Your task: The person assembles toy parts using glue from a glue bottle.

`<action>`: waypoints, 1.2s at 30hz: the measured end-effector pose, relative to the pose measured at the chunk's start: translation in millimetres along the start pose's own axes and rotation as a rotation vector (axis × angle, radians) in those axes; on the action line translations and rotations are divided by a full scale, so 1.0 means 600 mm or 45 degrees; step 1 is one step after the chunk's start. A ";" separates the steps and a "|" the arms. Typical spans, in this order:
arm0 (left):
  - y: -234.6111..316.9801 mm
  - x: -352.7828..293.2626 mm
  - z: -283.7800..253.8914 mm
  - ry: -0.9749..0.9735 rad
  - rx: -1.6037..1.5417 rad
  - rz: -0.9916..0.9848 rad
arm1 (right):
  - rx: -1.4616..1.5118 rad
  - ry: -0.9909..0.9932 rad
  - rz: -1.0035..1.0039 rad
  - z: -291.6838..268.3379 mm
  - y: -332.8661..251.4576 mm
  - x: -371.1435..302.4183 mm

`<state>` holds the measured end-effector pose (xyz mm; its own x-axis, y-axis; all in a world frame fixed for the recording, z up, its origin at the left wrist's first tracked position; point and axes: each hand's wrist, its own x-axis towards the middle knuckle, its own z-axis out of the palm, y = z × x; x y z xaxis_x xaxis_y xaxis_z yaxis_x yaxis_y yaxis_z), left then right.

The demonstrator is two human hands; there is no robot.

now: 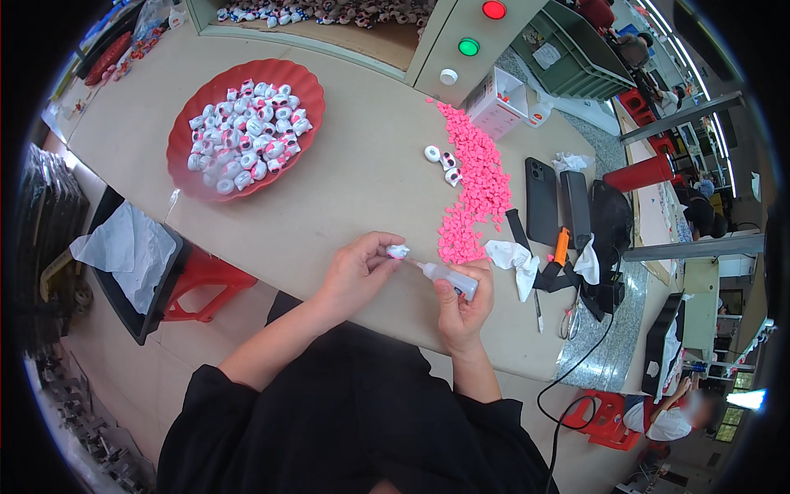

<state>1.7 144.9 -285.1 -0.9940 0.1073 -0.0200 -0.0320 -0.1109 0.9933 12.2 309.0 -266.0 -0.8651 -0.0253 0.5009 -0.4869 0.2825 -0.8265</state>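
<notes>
My left hand [360,268] pinches a small white plastic figurine head [397,251] between thumb and fingertips. In my right hand [466,306] is a translucent squeeze bottle [450,280] with a narrow nozzle, its tip pointing at the figurine head and close to it; whether they touch is too small to tell. Right beyond the bottle lies a long heap of small pink pieces [477,181]. Three more white heads [448,160] sit on the table at the heap's left edge. A red scalloped bowl [183,169] at the far left holds many white heads with pink and dark parts.
A white box [496,105] stands behind the pink heap. To the right lie a black phone [541,202], crumpled tissue [518,265], an orange-handled tool [562,245], scissors [569,323] and a cable. A panel with buttons [468,47] rises at the back. Red stools [206,284] flank the table.
</notes>
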 end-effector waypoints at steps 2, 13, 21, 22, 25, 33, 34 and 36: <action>0.002 0.000 0.001 0.005 -0.001 -0.001 | 0.022 0.004 0.026 0.001 0.002 -0.003; 0.002 0.001 0.002 -0.012 0.016 0.000 | -0.049 0.007 -0.107 -0.003 0.003 0.005; 0.021 -0.001 -0.001 -0.067 -0.067 -0.115 | 1.038 0.413 0.693 -0.073 -0.026 0.035; 0.018 -0.002 -0.002 -0.082 -0.072 -0.115 | 0.780 0.373 0.621 -0.080 -0.015 0.029; 0.018 -0.002 -0.003 -0.078 -0.067 -0.114 | 0.266 0.180 0.483 -0.119 0.009 0.013; 0.024 -0.001 -0.001 -0.079 -0.033 -0.098 | -0.141 -0.011 0.619 -0.113 0.019 0.001; 0.024 -0.001 -0.001 -0.078 -0.035 -0.098 | -0.142 -0.013 0.619 -0.105 0.020 0.001; 0.023 -0.001 -0.001 -0.085 -0.033 -0.122 | -0.516 -0.103 0.444 -0.088 0.021 0.000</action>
<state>1.7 142.7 -271.3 -0.9772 0.1839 -0.1065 -0.1304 -0.1227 0.9838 12.5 363.3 -262.6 -0.9814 0.0670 0.1801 -0.0975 0.6340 -0.7672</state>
